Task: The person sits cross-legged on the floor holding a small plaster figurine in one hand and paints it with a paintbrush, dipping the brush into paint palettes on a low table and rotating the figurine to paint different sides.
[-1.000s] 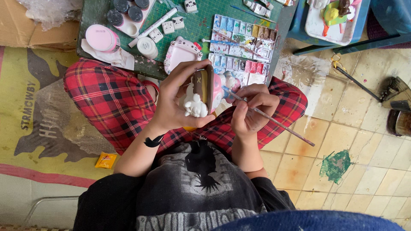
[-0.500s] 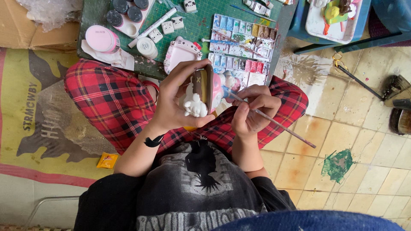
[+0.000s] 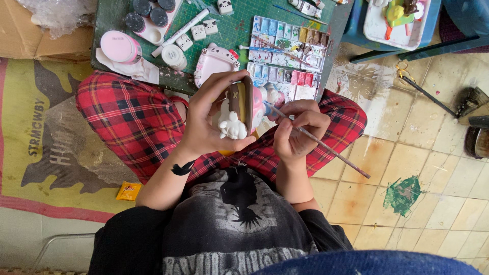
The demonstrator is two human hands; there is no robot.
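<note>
I sit cross-legged in red plaid trousers on a tiled floor. My left hand [image 3: 209, 119] grips a small plaster figurine [image 3: 243, 109] with a brown and pink painted side and a white unpainted foot part. My right hand [image 3: 298, 130] pinches a thin paintbrush [image 3: 326, 147]; its tip touches the figurine's pink side and its handle slants down to the right. Both hands hover over my lap, just below a green cutting mat [image 3: 229, 28].
On the mat lie a paint palette [image 3: 288, 56] with several coloured wells, a pink cat-shaped tray [image 3: 214, 61], small paint pots [image 3: 150, 12], a pink jar [image 3: 119, 47] and a white marker [image 3: 181, 31]. A blue tray [image 3: 433, 23] stands far right. A green paint smear [image 3: 402, 193] marks the tiles.
Both hands stay nearly still; the brush tip shifts slightly against the figurine's side.
</note>
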